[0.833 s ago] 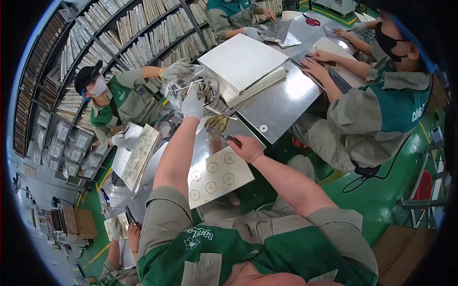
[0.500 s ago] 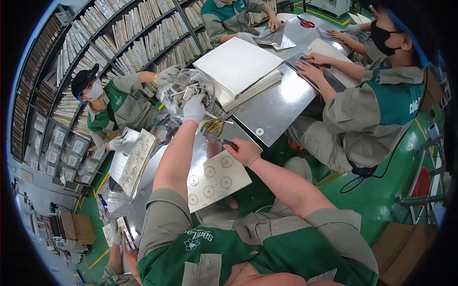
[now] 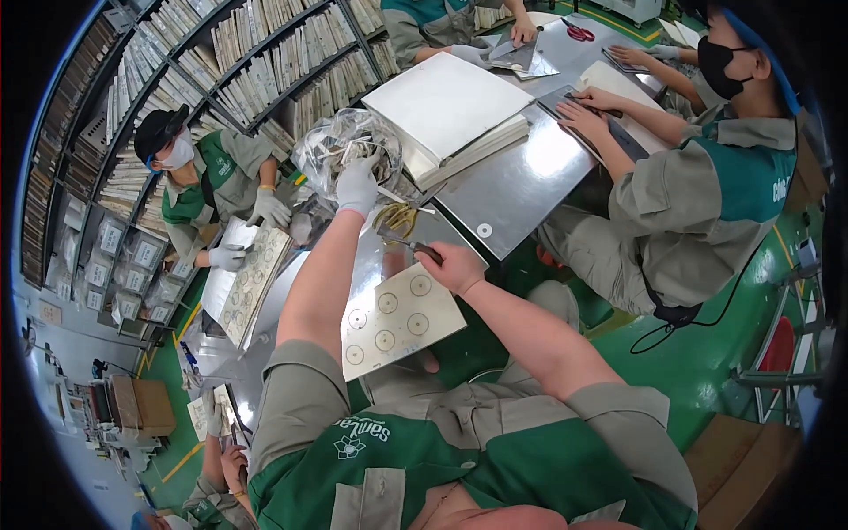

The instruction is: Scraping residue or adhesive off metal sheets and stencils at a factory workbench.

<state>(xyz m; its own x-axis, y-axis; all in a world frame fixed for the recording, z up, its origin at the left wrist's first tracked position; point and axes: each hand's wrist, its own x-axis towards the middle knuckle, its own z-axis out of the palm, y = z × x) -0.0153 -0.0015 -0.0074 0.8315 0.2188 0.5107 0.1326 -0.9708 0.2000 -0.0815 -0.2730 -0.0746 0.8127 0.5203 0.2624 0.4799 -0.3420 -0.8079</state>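
My left hand [image 3: 357, 187], in a white glove, reaches into a clear plastic bag [image 3: 309, 155] full of grey and white scraps. Its fingertips are pressed together among the scraps; what they hold is hidden. My bare right hand [image 3: 456, 268] is closed around a tool with a dark handle [image 3: 428, 253] and a thin metal end pointing left. Below it, a pale board [image 3: 402, 349] marked with several circles lies at the table's near edge. Yellow-handled pliers [image 3: 395, 217] rest between the bag and the tool.
A stack of white boards [image 3: 455, 102] stands beyond the bag. A co-worker at the left touches another circle-marked stack [image 3: 252, 296]. At the right, a person works over a dark plate [image 3: 618, 146]. Red scissors [image 3: 580, 34] lie farther back. Packed shelves [image 3: 256, 79] line the wall.
My left hand has shifted slightly up and left, its fingers now among the scraps. My right hand still grips the tool. The co-worker at the left has moved a hand from the bag toward the board stack.
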